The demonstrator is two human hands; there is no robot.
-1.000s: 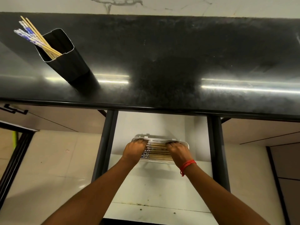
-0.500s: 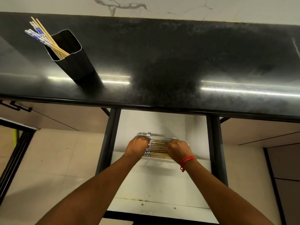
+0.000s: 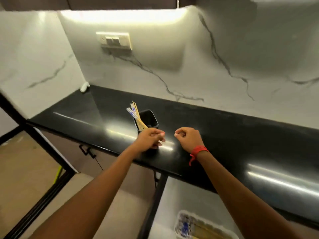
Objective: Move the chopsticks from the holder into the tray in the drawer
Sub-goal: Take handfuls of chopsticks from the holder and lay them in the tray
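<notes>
A black holder (image 3: 149, 118) stands on the black counter (image 3: 233, 135), with several wooden and blue-patterned chopsticks (image 3: 135, 112) leaning out to its upper left. My left hand (image 3: 150, 139) is curled right in front of the holder's lower part and hides it; whether it grips the holder is unclear. My right hand (image 3: 189, 138), with a red wrist thread, hovers over the counter to the right, fingers loosely curled and holding nothing. The white tray (image 3: 209, 222) lies in the open drawer (image 3: 172, 195) at the bottom right, with chopsticks (image 3: 185, 227) in it.
A marble-look wall rises behind the counter with a switch plate (image 3: 115, 40). A small white object (image 3: 85, 87) sits in the counter's far left corner. Black frame rails (image 3: 153, 204) flank the drawer. A cabinet handle (image 3: 87, 150) sits below the counter edge.
Both hands have left the tray in the drawer and risen to the counter; the left is now at the holder. The view has swung up and left, so the tray is at the bottom.
</notes>
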